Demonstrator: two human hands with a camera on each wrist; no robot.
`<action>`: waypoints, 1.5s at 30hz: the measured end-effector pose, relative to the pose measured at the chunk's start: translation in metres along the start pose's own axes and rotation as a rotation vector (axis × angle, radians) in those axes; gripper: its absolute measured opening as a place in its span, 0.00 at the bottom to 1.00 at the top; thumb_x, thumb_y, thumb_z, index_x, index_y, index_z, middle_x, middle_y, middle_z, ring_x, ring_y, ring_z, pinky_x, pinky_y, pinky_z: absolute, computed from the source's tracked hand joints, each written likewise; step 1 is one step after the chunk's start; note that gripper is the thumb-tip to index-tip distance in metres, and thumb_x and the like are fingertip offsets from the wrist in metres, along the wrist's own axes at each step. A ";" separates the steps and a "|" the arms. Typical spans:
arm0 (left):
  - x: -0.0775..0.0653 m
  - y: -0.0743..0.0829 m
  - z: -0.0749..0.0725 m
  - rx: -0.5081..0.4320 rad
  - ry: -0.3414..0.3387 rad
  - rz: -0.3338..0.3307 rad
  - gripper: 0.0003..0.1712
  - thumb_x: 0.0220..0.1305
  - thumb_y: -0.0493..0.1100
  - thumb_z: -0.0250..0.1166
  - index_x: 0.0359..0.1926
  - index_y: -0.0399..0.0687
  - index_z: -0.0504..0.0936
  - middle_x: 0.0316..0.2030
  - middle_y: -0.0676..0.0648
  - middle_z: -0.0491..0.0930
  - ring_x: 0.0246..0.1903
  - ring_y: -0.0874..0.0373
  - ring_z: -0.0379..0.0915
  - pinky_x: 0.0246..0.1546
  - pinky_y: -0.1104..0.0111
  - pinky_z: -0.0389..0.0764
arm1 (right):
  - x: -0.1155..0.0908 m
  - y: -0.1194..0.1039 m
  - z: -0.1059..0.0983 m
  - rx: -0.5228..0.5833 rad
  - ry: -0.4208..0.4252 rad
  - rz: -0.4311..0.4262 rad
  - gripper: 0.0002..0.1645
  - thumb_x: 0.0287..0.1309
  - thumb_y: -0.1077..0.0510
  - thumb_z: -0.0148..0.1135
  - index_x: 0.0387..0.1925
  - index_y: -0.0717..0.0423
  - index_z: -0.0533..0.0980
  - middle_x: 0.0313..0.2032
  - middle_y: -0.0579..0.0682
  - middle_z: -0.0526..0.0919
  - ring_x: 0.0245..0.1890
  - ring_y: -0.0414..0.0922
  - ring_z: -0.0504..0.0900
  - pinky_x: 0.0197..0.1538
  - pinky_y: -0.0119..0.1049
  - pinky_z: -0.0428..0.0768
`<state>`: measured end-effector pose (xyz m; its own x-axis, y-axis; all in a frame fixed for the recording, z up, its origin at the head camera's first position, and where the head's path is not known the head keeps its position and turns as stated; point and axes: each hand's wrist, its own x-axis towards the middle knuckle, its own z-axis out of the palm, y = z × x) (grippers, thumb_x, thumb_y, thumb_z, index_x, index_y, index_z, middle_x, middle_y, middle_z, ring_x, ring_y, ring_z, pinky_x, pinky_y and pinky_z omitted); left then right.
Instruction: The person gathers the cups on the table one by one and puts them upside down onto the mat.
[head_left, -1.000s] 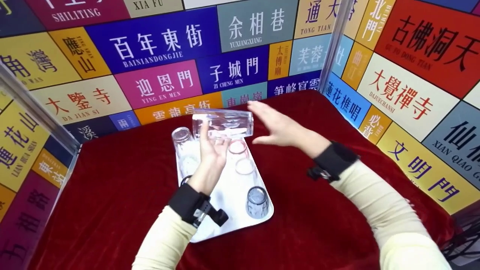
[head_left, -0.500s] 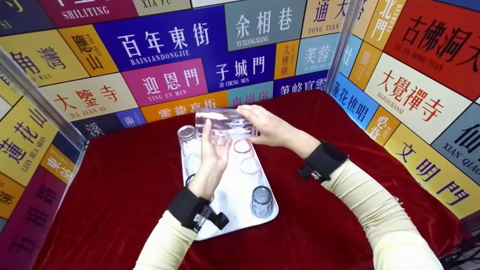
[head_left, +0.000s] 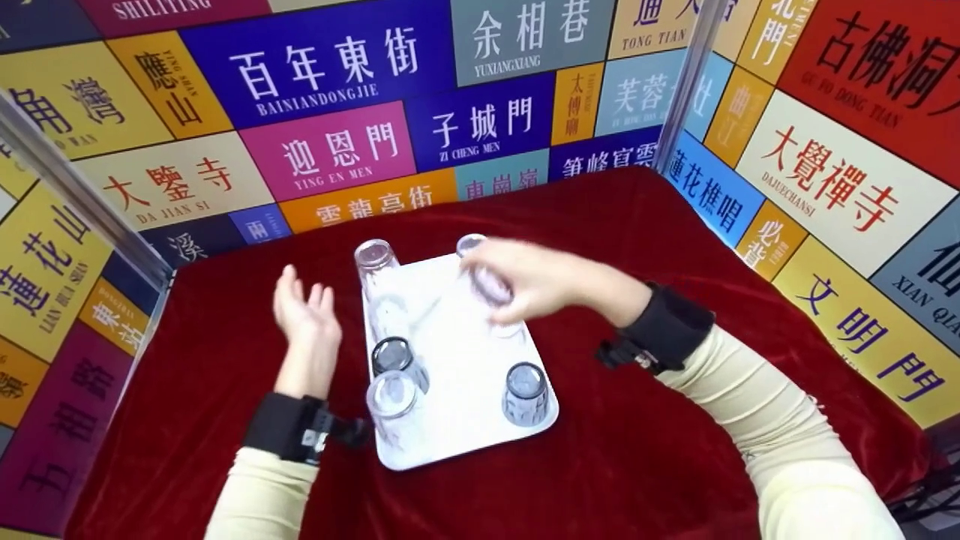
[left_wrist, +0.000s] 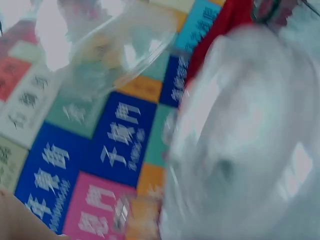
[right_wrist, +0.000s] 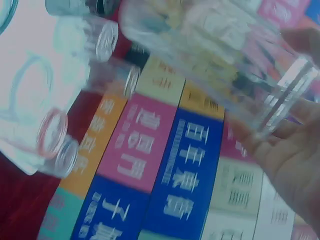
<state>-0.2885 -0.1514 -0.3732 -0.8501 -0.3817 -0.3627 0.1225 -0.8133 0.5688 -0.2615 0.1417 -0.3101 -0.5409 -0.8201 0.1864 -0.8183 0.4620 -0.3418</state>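
Observation:
In the head view my right hand (head_left: 536, 281) grips a clear drinking glass (head_left: 491, 286) above the right side of the white tray (head_left: 465, 431). The right wrist view shows the fingers round one end of this glass (right_wrist: 200, 55), which lies tilted. Off the tray's left edge, my left hand (head_left: 307, 315) is raised with nothing in it, its fingers loosely extended. Upside-down glasses stand along the tray's left side: a clear glass (head_left: 375, 259) at the back, a dark-rimmed glass (head_left: 397, 361), and a clear glass (head_left: 394, 409) in front. A blue-grey glass (head_left: 525, 396) occupies the front right corner.
A dark red cloth (head_left: 217, 375) covers the table under the tray. Another glass (head_left: 470, 244) shows at the tray's back right, partly behind my right hand. Upright sign-covered panels (head_left: 322, 82) close off the back and sides. Blurred clear glass (left_wrist: 245, 135) fills much of the left wrist view.
My left hand has come off the glass and moved left, away from the tray. The right hand now holds the glass alone and has tilted it. A clear glass at the tray's front left is uncovered.

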 end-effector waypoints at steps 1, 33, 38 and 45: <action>0.003 0.003 -0.005 0.005 0.021 0.008 0.33 0.65 0.46 0.53 0.69 0.56 0.53 0.70 0.54 0.46 0.68 0.52 0.46 0.66 0.65 0.56 | 0.003 -0.004 0.004 -0.029 -0.062 -0.004 0.39 0.42 0.53 0.66 0.56 0.65 0.66 0.48 0.58 0.74 0.47 0.49 0.73 0.53 0.41 0.73; 0.041 0.021 -0.112 0.181 0.269 -0.059 0.32 0.64 0.50 0.51 0.68 0.62 0.53 0.70 0.56 0.43 0.68 0.54 0.47 0.64 0.64 0.60 | 0.004 -0.037 0.108 -0.342 -0.502 0.109 0.31 0.45 0.47 0.66 0.49 0.57 0.68 0.39 0.51 0.73 0.38 0.47 0.74 0.39 0.35 0.75; 0.038 0.029 -0.125 0.201 0.274 -0.056 0.34 0.64 0.49 0.52 0.69 0.63 0.50 0.70 0.56 0.42 0.68 0.55 0.46 0.63 0.65 0.60 | 0.000 -0.035 0.114 -0.238 -0.442 0.124 0.45 0.46 0.46 0.66 0.62 0.60 0.60 0.54 0.55 0.70 0.52 0.49 0.71 0.55 0.38 0.71; 0.033 0.039 -0.136 0.500 0.172 0.052 0.39 0.65 0.50 0.49 0.71 0.62 0.39 0.70 0.55 0.46 0.65 0.57 0.49 0.56 0.72 0.64 | -0.036 0.009 0.097 0.051 -0.050 0.259 0.52 0.49 0.44 0.65 0.67 0.64 0.51 0.65 0.60 0.58 0.64 0.53 0.59 0.67 0.45 0.58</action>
<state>-0.2423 -0.2551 -0.4633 -0.7482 -0.5167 -0.4161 -0.1320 -0.4987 0.8566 -0.2307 0.1422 -0.4094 -0.7200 -0.6927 0.0415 -0.6422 0.6425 -0.4181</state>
